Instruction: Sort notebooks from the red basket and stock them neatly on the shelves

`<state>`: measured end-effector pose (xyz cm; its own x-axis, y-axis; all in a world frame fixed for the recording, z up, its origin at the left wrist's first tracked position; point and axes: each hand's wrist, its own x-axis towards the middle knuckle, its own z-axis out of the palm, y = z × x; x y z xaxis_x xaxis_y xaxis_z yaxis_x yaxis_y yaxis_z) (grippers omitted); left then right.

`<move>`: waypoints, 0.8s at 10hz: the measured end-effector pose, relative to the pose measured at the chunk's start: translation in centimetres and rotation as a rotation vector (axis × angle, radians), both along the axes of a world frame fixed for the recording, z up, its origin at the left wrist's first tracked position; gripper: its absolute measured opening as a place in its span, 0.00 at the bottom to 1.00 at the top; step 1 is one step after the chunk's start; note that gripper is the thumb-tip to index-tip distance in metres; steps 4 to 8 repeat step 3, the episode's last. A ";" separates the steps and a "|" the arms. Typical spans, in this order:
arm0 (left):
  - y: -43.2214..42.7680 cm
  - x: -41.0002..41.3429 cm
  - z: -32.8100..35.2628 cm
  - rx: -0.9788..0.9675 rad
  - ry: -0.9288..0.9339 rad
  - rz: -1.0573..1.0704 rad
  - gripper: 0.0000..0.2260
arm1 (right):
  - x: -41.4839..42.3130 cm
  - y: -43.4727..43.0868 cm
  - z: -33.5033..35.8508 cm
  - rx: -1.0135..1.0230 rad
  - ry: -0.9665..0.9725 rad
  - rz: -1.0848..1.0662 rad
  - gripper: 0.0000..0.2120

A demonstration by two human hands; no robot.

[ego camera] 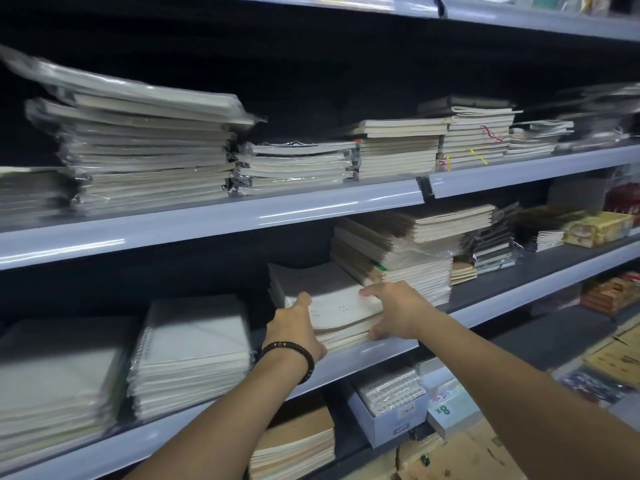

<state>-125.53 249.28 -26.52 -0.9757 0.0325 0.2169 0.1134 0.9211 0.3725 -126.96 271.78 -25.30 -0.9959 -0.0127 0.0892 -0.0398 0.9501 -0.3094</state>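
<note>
The notebook stack (332, 299) sits at the front edge of the middle shelf (394, 346). The left hand (294, 329) and right hand (393, 311) grip its front corners, thumbs on top, fingers curled under I think, it's kinda blurry. Spiral pads (194, 355) lie just left of the stack, with a taller pile (408, 268) touching it on the right.

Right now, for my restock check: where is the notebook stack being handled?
Head view, centre: the low stack of pale notebooks lies on the grey middle shelf, between a wrapped spiral-bound pile to its left and a taller stack to its right.
</note>
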 end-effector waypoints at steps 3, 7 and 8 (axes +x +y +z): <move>-4.0 10.0 2.2 -0.120 0.153 -0.135 0.22 | 9.8 -6.7 1.7 0.194 0.187 -0.113 0.31; -4.0 10.0 2.2 -0.120 0.153 -0.135 0.22 | 9.8 -6.7 1.7 0.194 0.187 -0.113 0.31; -4.0 10.0 2.2 -0.120 0.153 -0.135 0.22 | 9.8 -6.7 1.7 0.194 0.187 -0.113 0.31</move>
